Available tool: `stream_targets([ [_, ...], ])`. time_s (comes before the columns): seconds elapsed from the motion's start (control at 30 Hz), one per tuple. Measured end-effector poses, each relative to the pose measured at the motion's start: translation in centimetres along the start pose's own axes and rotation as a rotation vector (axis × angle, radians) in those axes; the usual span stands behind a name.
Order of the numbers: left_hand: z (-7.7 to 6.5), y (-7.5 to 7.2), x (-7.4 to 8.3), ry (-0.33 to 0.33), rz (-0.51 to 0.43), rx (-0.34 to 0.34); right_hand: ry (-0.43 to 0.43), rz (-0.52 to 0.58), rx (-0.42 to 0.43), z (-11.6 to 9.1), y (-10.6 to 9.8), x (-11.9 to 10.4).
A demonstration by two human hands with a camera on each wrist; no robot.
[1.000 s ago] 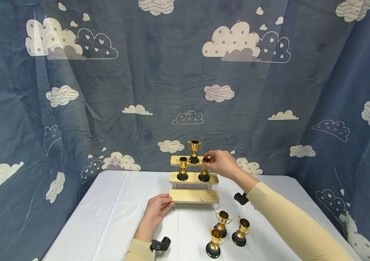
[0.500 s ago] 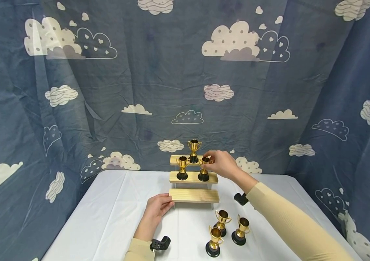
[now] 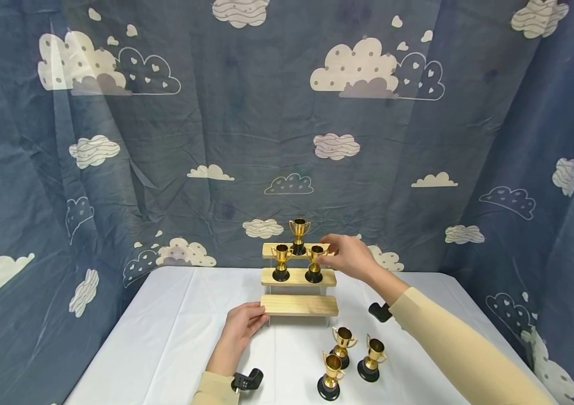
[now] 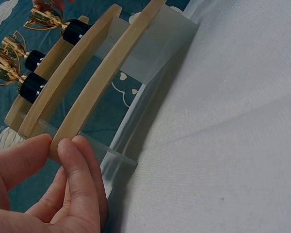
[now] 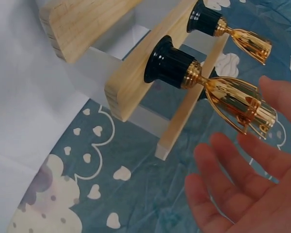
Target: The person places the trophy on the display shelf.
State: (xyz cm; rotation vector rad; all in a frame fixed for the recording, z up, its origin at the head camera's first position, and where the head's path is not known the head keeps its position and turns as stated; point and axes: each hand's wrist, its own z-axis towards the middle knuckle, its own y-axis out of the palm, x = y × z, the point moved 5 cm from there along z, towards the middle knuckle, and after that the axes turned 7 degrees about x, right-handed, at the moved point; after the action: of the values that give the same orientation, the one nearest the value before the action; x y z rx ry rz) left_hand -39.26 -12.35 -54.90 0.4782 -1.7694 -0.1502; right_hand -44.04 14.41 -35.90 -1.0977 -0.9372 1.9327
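A three-tier wooden display stand [image 3: 299,305] with clear side supports stands at the back of the table. My left hand [image 3: 240,326] pinches the left end of its lowest shelf [image 4: 94,90] between thumb and fingers. A gold trophy cup [image 3: 298,235] is on the top shelf. Two more, a left trophy cup [image 3: 281,261] and a right trophy cup [image 3: 314,263], stand upright on the middle shelf [image 5: 136,80]. Around the top of the right trophy cup, my right hand [image 3: 349,256] has its fingers spread, with gaps showing between fingers and cup in the right wrist view.
Three gold trophy cups with black bases, a rear one [image 3: 342,344], a right one [image 3: 373,359] and a front one [image 3: 330,376], stand on the white tablecloth [image 3: 175,332] right of centre. A dark cloud-patterned curtain [image 3: 246,124] hangs behind the table and along its sides.
My right hand has loosened from the right trophy cup on the middle shelf and shifted slightly right. The cup stays on the shelf. My left hand keeps its pinch on the lowest shelf.
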Motion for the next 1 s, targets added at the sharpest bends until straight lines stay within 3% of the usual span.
stream_targets([
  [0.47,-0.1,-0.1,-0.1,-0.012,0.006,-0.006,0.004,0.026,0.016,-2.8,-2.1,0.1],
  [1.0,-0.2,-0.1,-0.1,0.011,-0.003,-0.005,0.001,0.128,0.024,-6.1,-3.2,0.2],
])
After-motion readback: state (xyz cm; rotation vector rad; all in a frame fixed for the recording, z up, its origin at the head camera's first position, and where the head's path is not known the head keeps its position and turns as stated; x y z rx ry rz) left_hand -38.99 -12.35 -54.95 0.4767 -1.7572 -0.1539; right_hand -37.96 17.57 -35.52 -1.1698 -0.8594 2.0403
